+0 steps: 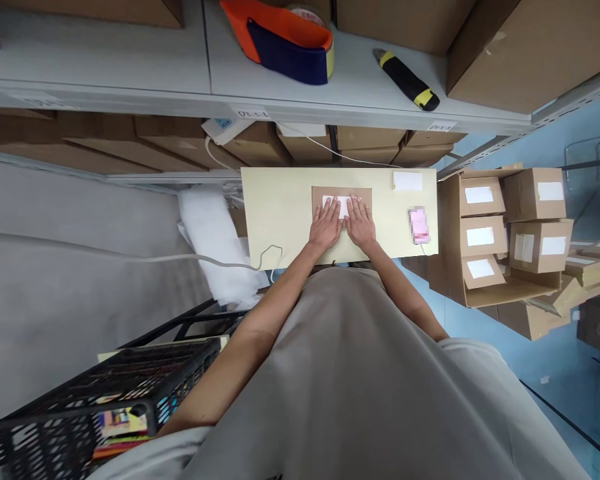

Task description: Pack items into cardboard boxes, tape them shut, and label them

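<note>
The white label, already laid on the cardboard package on the tabletop, is pressed down by the left hand and right hand, fingers flat, nothing grasped.

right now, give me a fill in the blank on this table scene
1. The left hand and right hand lie flat on a white ____ on the box.
2. The pink phone lies on the table to the ____ of the hands.
3. The knife on the shelf is black and ____.
Missing: label; right; yellow.
</note>
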`<action>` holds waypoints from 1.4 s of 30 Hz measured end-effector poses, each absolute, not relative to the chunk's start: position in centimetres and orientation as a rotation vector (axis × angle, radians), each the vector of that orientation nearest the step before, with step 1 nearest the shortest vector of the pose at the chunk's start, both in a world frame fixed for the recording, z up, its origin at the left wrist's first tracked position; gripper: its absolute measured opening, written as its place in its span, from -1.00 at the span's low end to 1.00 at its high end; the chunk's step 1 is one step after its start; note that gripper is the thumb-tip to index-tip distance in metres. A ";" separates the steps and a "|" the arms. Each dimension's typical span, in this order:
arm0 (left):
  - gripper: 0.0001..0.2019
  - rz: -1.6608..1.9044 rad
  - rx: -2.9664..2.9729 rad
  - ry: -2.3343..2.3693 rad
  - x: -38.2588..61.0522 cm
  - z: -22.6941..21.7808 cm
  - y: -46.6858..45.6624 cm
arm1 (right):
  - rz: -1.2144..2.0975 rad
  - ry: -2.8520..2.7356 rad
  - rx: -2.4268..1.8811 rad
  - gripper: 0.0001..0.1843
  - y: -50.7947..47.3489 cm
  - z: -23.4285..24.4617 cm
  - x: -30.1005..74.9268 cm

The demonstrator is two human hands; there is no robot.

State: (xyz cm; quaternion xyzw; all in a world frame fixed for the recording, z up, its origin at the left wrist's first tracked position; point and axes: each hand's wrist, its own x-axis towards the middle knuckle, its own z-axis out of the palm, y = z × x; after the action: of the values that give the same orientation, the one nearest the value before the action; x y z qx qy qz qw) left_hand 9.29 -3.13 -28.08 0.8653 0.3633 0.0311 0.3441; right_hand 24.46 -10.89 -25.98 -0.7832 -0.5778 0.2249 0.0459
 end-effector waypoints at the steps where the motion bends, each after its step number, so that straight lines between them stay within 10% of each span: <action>1: -0.19 0.090 2.242 0.975 9.1 -28.2 -3.0 | 0.675 -1.743 -2.415 -0.24 -10.9 -25.8 24.7; 37: 0.14 0.037 2.249 0.938 8.2 -28.5 -2.5 | 0.632 -1.597 -2.473 -0.18 -11.7 -26.2 24.4; 42: 0.09 0.099 2.099 1.205 4.2 -29.4 -3.5 | 0.655 -1.305 -2.419 0.07 -15.1 -26.6 25.9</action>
State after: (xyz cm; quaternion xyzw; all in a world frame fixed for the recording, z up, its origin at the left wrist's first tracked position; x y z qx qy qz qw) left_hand 4.24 -3.45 -29.39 0.8109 0.4658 0.0384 0.3520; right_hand 25.91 -15.08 -26.60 -0.8454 -0.4561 0.2289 0.1577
